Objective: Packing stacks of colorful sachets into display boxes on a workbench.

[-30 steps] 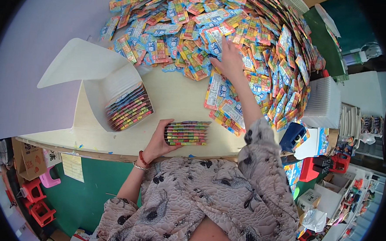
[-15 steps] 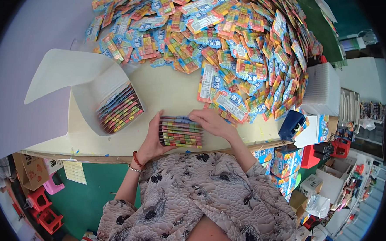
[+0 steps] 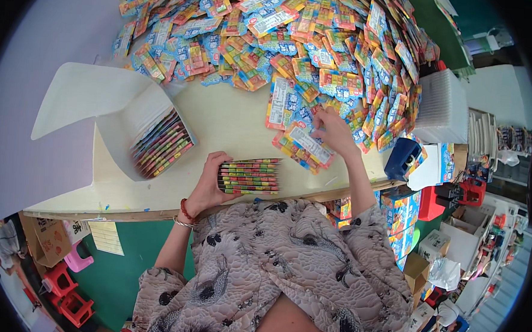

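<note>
My left hand is closed around the left end of a neat stack of candy blister cards, held on edge close to the front of the table. My right hand is over the near edge of the big heap, thumb and forefinger apart, beside a loose card lying with its pale label up. Nothing is visibly lifted in it. Left of the stack, an open white carton holds a row of the same cards, leaning on edge.
A large heap of loose blister cards covers the table's far side. Right of it are a stack of clear plastic trays and a dark blue tape dispenser. Printed boxes sit below the table's right edge; red stools stand on the floor at left.
My right hand has left the stack and moved right and away to the heap's near edge. The left hand still holds the stack in nearly the same place.
</note>
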Demonstrator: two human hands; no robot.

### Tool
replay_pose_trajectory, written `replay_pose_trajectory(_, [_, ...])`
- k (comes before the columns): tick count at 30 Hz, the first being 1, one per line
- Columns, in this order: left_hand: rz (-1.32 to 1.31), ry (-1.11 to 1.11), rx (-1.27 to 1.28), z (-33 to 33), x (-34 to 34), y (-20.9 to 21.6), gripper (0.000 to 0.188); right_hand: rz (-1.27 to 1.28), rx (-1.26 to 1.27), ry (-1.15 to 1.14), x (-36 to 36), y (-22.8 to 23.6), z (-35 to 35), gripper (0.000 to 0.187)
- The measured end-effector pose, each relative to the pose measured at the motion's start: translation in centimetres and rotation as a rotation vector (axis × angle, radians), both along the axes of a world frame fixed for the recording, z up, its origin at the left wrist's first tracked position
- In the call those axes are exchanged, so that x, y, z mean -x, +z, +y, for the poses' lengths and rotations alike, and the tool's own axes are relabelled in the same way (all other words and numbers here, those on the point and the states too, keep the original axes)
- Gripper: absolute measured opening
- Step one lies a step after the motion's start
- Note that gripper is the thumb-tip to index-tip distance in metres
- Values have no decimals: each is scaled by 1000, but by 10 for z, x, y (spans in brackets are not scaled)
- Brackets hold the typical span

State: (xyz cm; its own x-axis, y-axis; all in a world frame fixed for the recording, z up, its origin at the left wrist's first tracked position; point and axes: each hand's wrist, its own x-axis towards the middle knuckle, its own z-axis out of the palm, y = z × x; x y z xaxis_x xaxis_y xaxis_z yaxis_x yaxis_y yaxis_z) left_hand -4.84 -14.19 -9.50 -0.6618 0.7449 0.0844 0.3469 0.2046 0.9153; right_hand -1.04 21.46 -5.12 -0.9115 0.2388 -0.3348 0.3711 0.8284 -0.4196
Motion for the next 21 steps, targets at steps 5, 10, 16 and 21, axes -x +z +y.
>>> replay_pose_trajectory(5, [-4, 26, -1, -4, -8, 2, 90, 98, -92, 185, -3, 7, -15, 57])
replay_pose_trajectory(10, [61, -17, 96, -4, -3, 18, 91, -21, -139, 244, -8, 8, -14, 48])
replay_pose_trajectory(16, [-26, -97, 85, -15, -3, 10, 84, 125, 201, 524, 3, 90, -16, 18])
replay_pose_trajectory(21, [-47, -125, 25, -11, -1, 14, 82, 370, 398, 612, 9, 70, -59, 17])
